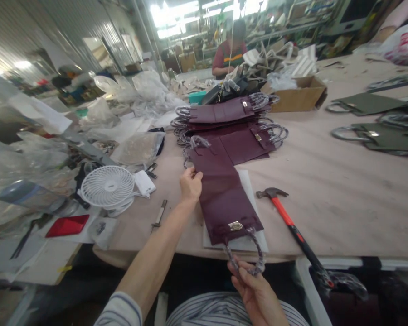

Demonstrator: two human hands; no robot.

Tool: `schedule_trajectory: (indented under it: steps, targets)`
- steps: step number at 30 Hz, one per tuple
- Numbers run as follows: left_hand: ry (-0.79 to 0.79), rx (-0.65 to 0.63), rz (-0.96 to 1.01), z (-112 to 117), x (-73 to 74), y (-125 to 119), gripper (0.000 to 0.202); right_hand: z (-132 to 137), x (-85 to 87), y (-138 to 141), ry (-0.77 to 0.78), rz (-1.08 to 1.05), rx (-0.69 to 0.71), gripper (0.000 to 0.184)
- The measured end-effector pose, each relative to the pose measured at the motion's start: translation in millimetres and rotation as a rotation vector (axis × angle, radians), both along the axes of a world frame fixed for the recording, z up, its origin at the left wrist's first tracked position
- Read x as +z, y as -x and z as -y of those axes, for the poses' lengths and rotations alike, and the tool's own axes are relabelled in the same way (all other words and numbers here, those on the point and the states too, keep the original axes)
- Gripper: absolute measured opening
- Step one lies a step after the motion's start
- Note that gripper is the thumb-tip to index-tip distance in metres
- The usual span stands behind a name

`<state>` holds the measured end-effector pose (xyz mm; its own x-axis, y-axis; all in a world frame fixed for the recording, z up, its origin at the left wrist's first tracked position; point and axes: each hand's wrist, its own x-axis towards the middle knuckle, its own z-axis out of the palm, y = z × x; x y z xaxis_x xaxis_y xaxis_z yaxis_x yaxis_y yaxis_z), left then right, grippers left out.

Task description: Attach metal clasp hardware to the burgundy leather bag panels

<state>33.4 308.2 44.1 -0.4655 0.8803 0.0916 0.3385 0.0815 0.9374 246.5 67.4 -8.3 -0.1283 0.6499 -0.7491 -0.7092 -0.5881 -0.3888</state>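
Note:
A flat maroon leather bag piece (221,190) lies lengthwise on a white board (248,242) at the table's near edge. It has a brass clasp (235,226) and a plastic-wrapped handle at each end. My left hand (190,183) grips its left edge, fingers closed on the leather. My right hand (255,287) is below the table edge, fingers curled round the near wrapped handle (246,260).
More maroon pieces (236,127) are stacked beyond. A red-handled hammer (292,228) lies to the right, a white fan (107,186) and a small blade (159,213) to the left. Green pieces (377,120) and a cardboard box (301,93) sit far right. A person works at the far end.

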Motion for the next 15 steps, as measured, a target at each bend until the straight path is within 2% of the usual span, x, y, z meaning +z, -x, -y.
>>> schedule_trajectory:
  steps: [2, 4, 7, 11, 15]
  targets:
    - [-0.006, -0.036, -0.005, -11.0, 2.4, -5.6, 0.031, -4.3, 5.2, 3.9, -0.029, 0.036, 0.020, 0.051]
    - [0.071, -0.035, -0.044, -19.5, 1.2, -4.9, 0.033, -9.3, 11.7, 8.5, -0.062, 0.060, 0.043, 0.053]
    - [0.187, -0.027, -0.123, -17.1, -6.9, 5.1, 0.034, -13.0, 18.1, 14.8, -0.054, 0.076, 0.053, 0.054]
    - [0.291, -0.093, -0.283, 18.5, -15.4, 29.3, 0.029, -8.6, 15.8, 19.5, 0.039, 0.029, 0.035, 0.056]
    - [0.410, -0.103, -0.483, 66.4, -11.5, 63.0, 0.024, -6.4, 8.3, 18.9, 0.077, -0.007, 0.056, 0.060]
